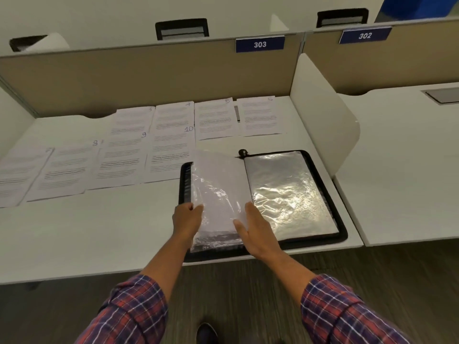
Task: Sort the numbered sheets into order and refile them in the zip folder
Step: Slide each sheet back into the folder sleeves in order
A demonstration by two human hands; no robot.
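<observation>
- Lying open at the desk (99, 232) front edge, right of centre: one black zip folder (320, 170), clear pockets inside, zip pull (243, 152) at its top.
- One pocket (218, 189) is raised off the folder's left half and tilted; a shiny stack of pockets lies flat on the right half.
- Left hand (187, 217) pinches the raised pocket's left edge, fingers curled.
- Right hand (258, 232) touches the pocket's lower right, fingers straight, thumb spread against it, nothing clamped.
- Hands are apart, with the pocket between them.
- Eight sheets (171, 150) lie flat on the desk, left of and behind the folder, in two rows of four with edges overlapping; the leftmost is cut by the frame.
- Handwritten corner numbers: back row 3, 4, 5, 6; front row 8, 9, 10; the leftmost is too blurred to read.
- White desk, beige partition (149, 78) behind, white divider (323, 108) on the right, second white desk (397, 170) beyond it.
- Two blue labels on the partition: 303 (260, 44) and 302 (364, 35).
- Dark carpet (248, 281) below; two plaid cuffs (134, 309); one dark shoe (206, 331).
</observation>
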